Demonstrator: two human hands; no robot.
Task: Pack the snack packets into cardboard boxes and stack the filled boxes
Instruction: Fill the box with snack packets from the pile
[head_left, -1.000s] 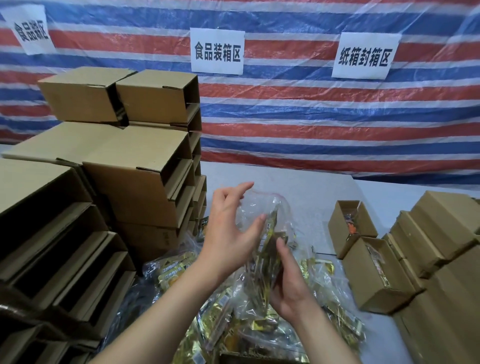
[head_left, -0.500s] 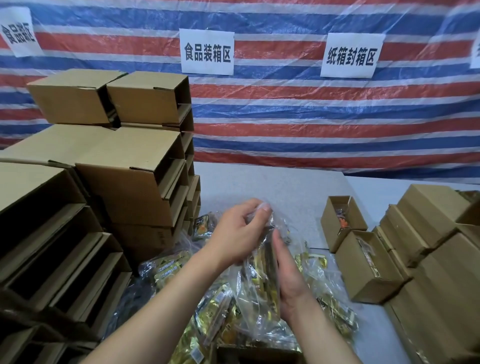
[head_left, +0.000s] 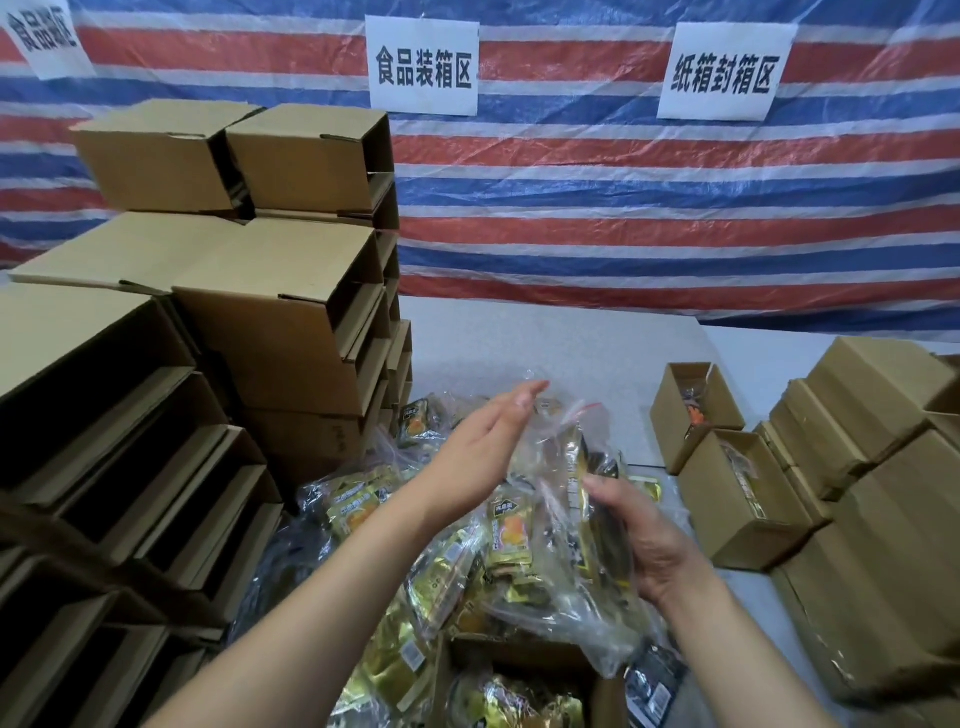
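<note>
A clear plastic bag of gold and black snack packets (head_left: 571, 467) stands upright between my two hands above a heap of loose snack packets (head_left: 452, 561). My left hand (head_left: 485, 449) has straight fingers and presses flat against the bag's left side. My right hand (head_left: 641, 540) cups the bag from the right and below, fingers curled round it. An open cardboard box (head_left: 597, 670) with packets inside sits at the bottom middle, just under the bag.
Stacks of empty cardboard boxes (head_left: 280, 322) fill the left side. Two open boxes (head_left: 727, 499) with packets and a pile of shut boxes (head_left: 872, 467) stand at the right. A striped tarp with paper signs (head_left: 423, 67) hangs behind the grey table (head_left: 545, 338).
My left hand let go of the bag's top and opened flat against its side. The bag has come lower and a little right. The right hand still holds it.
</note>
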